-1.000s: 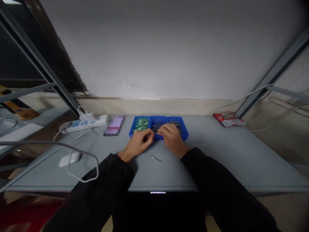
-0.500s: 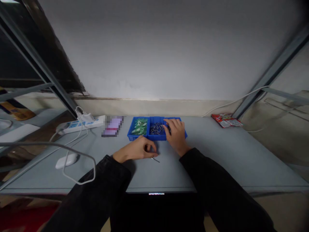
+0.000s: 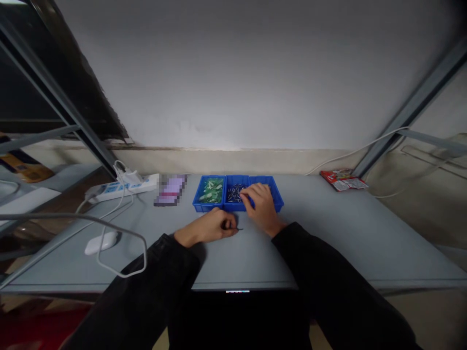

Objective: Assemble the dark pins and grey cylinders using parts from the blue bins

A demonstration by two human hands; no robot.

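Three blue bins stand side by side on the grey table. The left bin [image 3: 198,208] holds green and clear pieces; small metal pins [image 3: 237,192] lie in the middle one. The right bin [image 3: 278,197] is partly covered by my right hand [image 3: 261,208], which is above its front edge with thumb and forefinger pinched together. Whatever they hold is too small to make out. In front of the bins, my left hand [image 3: 215,226] pinches a thin metal pin [image 3: 240,229] whose tip points right.
A power strip [image 3: 146,183] with cables, a phone [image 3: 170,190] with a blurred screen and a white mouse-like object [image 3: 101,243] are at the left. A red packet [image 3: 343,180] lies at the back right. Metal posts rise at both sides.
My right hand has drawn back from the right bin, slightly left and towards me, and its fingers have closed. The pin in my left hand has turned and shows less.
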